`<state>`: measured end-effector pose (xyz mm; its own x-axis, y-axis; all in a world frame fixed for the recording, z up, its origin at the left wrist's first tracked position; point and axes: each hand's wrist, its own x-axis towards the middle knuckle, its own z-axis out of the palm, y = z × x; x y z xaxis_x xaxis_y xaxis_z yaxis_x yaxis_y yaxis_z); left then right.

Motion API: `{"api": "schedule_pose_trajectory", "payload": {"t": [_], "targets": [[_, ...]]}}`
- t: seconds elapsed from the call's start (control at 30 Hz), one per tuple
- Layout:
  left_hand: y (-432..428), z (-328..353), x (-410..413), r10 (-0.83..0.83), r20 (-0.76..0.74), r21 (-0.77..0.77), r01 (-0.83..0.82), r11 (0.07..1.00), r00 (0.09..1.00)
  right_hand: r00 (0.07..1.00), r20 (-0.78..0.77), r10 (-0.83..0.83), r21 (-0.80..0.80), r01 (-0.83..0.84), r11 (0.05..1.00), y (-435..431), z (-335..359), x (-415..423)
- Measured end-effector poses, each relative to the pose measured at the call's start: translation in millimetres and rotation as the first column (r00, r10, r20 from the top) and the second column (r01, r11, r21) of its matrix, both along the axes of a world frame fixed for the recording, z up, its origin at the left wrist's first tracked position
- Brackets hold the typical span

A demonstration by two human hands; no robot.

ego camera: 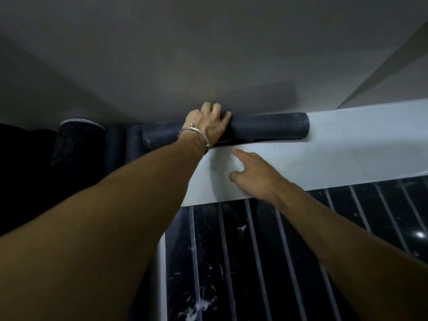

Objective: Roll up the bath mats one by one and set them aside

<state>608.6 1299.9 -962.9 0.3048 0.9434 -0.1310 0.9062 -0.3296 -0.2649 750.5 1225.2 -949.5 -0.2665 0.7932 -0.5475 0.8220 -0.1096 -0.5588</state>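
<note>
Against the wall (208,54), at the back edge of the ledge (347,158), a rolled mat (271,126) is laid, likely so it cannot roll away. It is gripped by the left hand (208,126), fingers curled over it. The right hand (252,174) is held open just beside it, with nothing in it.

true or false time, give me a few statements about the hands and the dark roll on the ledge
1. The left hand grips the rolled mat. True.
2. The right hand holds another mat. False: it holds nothing, its fingers loose over the white ledge.
3. The rolled mat lies spread flat on the striped floor. False: it is rolled up and lies along the ledge, against the wall.
4. A bracelet is on the left wrist. True.
</note>
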Motion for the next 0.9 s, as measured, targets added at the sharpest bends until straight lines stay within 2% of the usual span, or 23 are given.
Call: {"api": "schedule_pose_trajectory", "payload": {"t": [0.17, 0.4, 0.53, 0.7, 0.77, 0.83, 0.9], "targets": [[-7, -5, 4, 0.088, 0.024, 0.014, -0.088, 0.996, 0.996, 1.000, -0.012, 0.003, -0.040, -0.004, 0.999, -6, 7, 16], [-34, -23, -13, 0.089, 0.022, 0.012, -0.089, 0.996, 0.996, 1.000, -0.023, 0.006, -0.076, -0.008, 0.997, -14, 5, 22], [-40, -18, -26, 0.172, -0.002, 0.056, -0.172, 0.984, 0.985, 0.999, -0.026, 0.034, -0.073, -0.036, 0.997, -20, 4, 17], [-47, -20, -37, 0.188, 0.005, 0.121, -0.188, 0.975, 0.982, 0.998, -0.031, 0.051, -0.054, -0.053, 0.997, -18, 7, 18], [-54, -17, -34, 0.182, 0.074, 0.111, -0.189, 0.976, 0.981, 0.998, -0.011, 0.065, -0.034, -0.066, 0.997, -18, 10, 19], [-62, -14, -25, 0.169, 0.159, 0.028, -0.176, 0.984, 0.973, 0.996, 0.014, 0.091, -0.001, -0.091, 0.996, -16, 15, 18], [-70, -11, -12, 0.178, 0.163, -0.087, -0.166, 0.982, 0.970, 0.996, 0.038, 0.075, 0.047, -0.077, 0.996, -13, 22, 17]]}}
